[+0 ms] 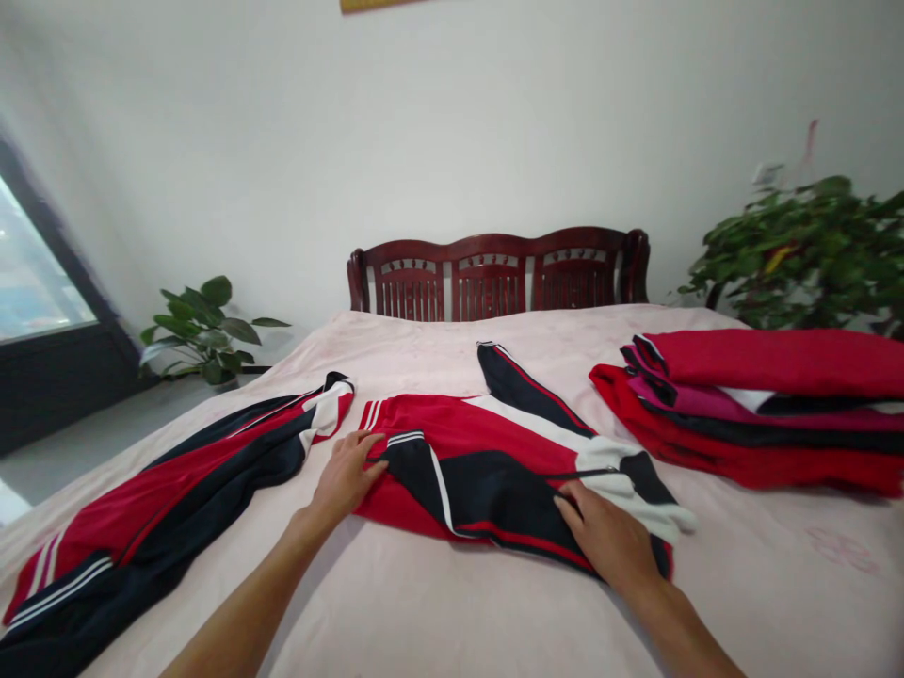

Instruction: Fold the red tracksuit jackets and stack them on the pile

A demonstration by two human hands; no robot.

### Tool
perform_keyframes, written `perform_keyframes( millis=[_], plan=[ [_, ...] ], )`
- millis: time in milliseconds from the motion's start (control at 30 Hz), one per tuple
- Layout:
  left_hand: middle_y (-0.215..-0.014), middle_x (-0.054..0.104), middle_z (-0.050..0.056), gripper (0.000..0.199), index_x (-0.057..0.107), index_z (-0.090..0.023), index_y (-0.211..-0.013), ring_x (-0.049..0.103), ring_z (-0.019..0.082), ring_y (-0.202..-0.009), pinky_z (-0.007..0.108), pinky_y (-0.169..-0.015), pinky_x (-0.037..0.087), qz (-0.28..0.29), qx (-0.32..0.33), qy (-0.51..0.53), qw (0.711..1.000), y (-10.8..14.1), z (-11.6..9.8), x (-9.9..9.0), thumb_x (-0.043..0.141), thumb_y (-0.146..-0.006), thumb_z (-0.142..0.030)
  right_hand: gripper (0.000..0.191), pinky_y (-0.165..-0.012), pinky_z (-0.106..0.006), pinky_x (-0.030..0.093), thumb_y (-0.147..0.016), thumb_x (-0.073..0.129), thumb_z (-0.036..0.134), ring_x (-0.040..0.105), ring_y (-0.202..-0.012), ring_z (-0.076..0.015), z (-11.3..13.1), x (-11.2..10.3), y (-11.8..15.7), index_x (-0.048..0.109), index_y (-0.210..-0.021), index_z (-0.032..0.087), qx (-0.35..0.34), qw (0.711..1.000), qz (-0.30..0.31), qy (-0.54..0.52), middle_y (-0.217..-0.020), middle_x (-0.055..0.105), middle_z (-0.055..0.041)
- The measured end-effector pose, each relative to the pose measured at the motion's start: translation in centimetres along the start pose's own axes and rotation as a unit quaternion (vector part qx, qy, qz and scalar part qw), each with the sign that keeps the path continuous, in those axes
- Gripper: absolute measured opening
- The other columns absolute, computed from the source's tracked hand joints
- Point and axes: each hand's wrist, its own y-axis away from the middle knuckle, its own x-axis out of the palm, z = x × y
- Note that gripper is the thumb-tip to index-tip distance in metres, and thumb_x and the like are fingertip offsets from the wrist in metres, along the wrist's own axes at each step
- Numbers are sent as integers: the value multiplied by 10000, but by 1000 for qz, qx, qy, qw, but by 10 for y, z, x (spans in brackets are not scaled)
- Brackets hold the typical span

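Note:
A red, navy and white track jacket (494, 480) lies on the bed in front of me, its collar end to the right. One sleeve is folded across the body, with its striped cuff near the red hem; the other sleeve stretches out toward the headboard. My left hand (349, 471) is closed on the jacket at the cuff and hem, some fingertips hidden by fabric. At the shoulder end, my right hand (611, 537) grips the folded sleeve's cloth between thumb and fingers. A second track jacket (204, 490) lies lengthwise to the left, untouched.
A stack of folded red, magenta and navy clothes (763, 410) sits on the right of the bed. Pale pink bedding (438, 612) covers the mattress. Beyond it stands a dark wooden headboard (487, 273), with leafy plants (204, 330) on both sides.

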Motion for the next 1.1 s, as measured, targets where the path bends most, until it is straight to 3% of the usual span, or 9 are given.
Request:
perform_keyframes(
  millis=[167,267,400,533,700,833,933,1000,1100],
  plan=[
    [-1339,590,135,499,547,-205,-1356,580,273,-1212,374,-993,451,47,-47,52,996,-23,-31,6,521,-915,-435,273,-591,-289,378,-980,391,420,714,-859,-222,2,-2,1,626,-1008,283,-5,1000,3,5,-907,744,-13],
    [-1307,597,153,579,588,-221,-1303,605,338,-1152,447,-966,447,65,-93,98,989,-33,-44,17,698,-770,-417,262,-594,-286,382,-982,395,401,714,-870,-218,3,-4,1,624,-1027,283,-9,1000,6,12,-933,748,-13],
    [-1033,676,95,266,698,-195,-889,645,306,-1018,442,-934,448,50,-117,196,972,-36,-48,28,709,-631,-134,246,-602,-283,397,-981,405,375,712,-898,-218,5,-4,2,625,-1033,277,-20,999,-5,27,-968,747,-15],
    [-850,669,43,95,639,-191,-777,640,249,-968,389,-922,473,-17,-140,321,936,-34,-35,28,627,-694,-145,248,-602,-281,405,-984,400,358,711,-904,-215,4,-6,5,629,-1029,272,-36,999,-21,33,-974,744,-18],
    [-929,704,55,231,619,-204,-1042,682,224,-952,356,-849,547,-98,-206,530,816,-16,-6,18,488,-858,-255,355,-631,-318,426,-984,365,454,709,-895,-244,-9,-14,9,661,-927,265,-20,1000,-19,8,-937,750,-37],
    [-892,736,111,267,639,-173,-1082,709,280,-960,440,-857,573,-53,-247,696,672,11,26,2,496,-877,-266,450,-761,-380,480,-949,354,531,697,-906,-266,-37,-25,9,696,-864,250,-28,993,23,-117,-950,753,-78],
    [-978,742,134,363,641,-177,-1142,721,278,-936,460,-821,594,7,-270,773,573,29,44,-11,472,-924,-413,567,-810,-371,510,-945,284,577,690,-880,-253,-62,-35,6,715,-853,220,5,958,66,-280,-933,754,-108],
    [-1012,738,95,340,640,-210,-1165,726,221,-862,368,-745,611,34,-307,753,581,34,48,-17,549,-908,-413,642,-769,-371,521,-940,256,618,682,-808,-249,-75,-41,6,720,-857,182,47,930,76,-356,-869,743,-123],
    [-983,723,32,340,635,-240,-1158,703,145,-737,245,-637,589,21,-362,656,662,34,44,-15,676,-823,-196,588,-764,-362,503,-905,372,628,659,-807,-245,-83,-47,7,720,-862,156,26,921,108,-372,-862,727,-114]
  ],
)
